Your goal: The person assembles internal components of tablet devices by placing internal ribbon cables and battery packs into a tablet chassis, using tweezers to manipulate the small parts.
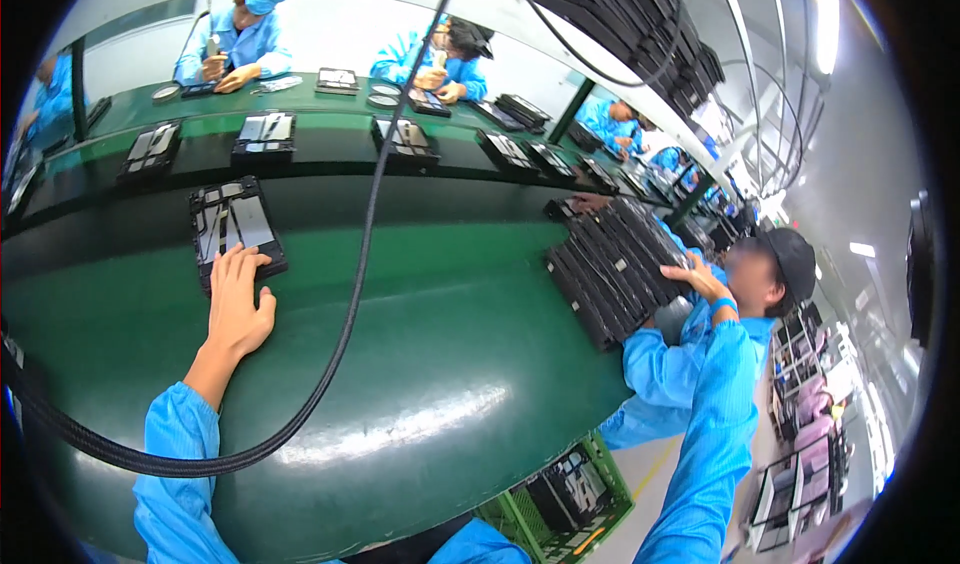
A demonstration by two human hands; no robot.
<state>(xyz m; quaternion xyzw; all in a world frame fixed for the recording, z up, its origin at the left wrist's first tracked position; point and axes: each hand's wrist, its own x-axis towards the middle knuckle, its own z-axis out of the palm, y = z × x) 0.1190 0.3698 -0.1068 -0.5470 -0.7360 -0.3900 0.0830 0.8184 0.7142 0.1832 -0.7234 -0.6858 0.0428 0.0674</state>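
a thick black braided cable (340,344) hangs loose across the view, close to the camera. under it the left hand (238,304) lies flat on the green worktop (440,364), its fingers (232,264) together and stretched, the tips touching the near edge of a black tray (232,226) that holds grey flat parts. nothing is gripped there.

the right hand (700,282) reaches far to the right and rests open on the side of a leaning stack of black trays (610,264), fingers a little apart, not closed around it. another person in blue just beside it also supports this stack.

the single tray looks stiff, thin and light, but its loose parts could slide, so i think it is best held by both long edges and kept level. the stack looks heavy and can slip apart. further away more trays (265,134) sit in a row on the belt.
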